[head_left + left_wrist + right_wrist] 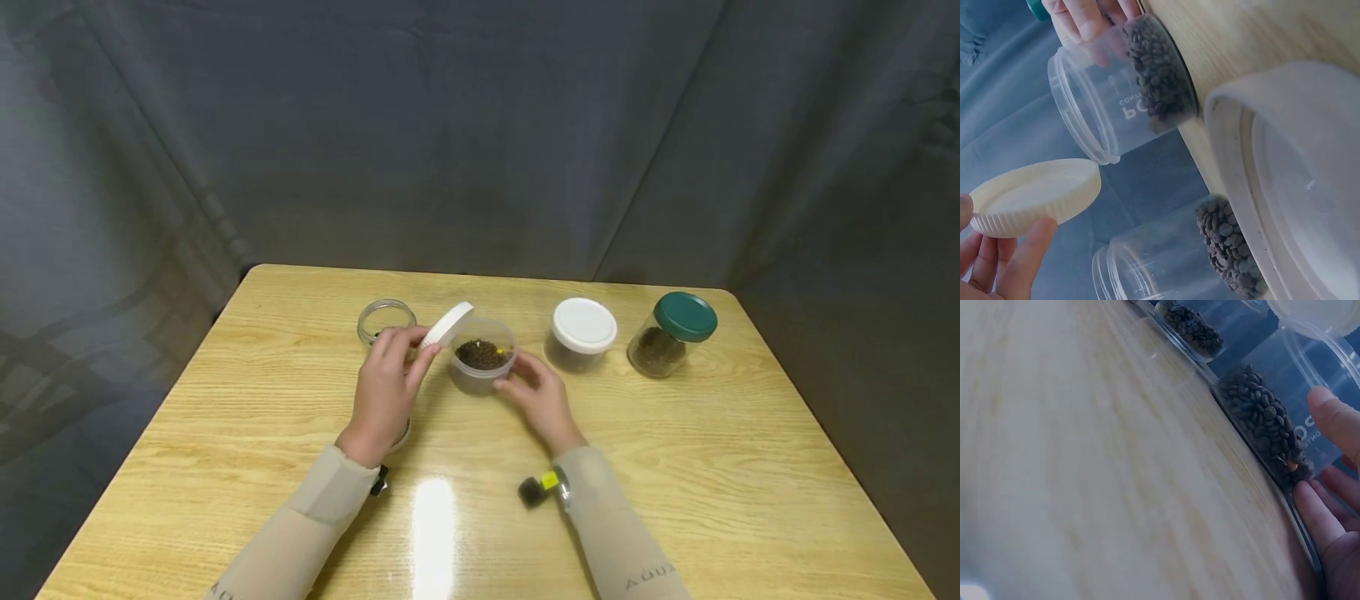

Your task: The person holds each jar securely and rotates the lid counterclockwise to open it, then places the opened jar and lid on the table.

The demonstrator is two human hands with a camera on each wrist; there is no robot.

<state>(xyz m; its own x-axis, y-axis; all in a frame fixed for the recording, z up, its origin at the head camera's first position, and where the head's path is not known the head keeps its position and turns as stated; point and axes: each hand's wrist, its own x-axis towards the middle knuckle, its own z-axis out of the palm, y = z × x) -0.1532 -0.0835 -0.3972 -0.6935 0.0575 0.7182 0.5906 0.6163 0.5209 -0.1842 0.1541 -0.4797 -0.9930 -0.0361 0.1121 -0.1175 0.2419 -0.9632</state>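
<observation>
My left hand point(384, 390) pinches a white ridged lid point(448, 325) by its edge. The lid is tilted, its underside toward a clear plastic tub point(472, 383), close by the rim in the head view. Dark brown chip-like pieces point(478, 355) cover the tub's bottom, with a small orange-yellow bit point(1292, 467) among them. On the tub's right side, the thumb and fingers of my right hand point(538, 395) hold it upright on the table. Behind my left hand stands a clear jar point(1147, 265) without a lid, holding similar dark pieces.
Right of the tub stands another one under a white lid point(585, 323), and beyond it a jar with a green lid point(684, 317). Near my left wrist lies a large white lid point(1229, 134). A dark curtain point(480, 133) hangs behind the wooden table point(675, 467).
</observation>
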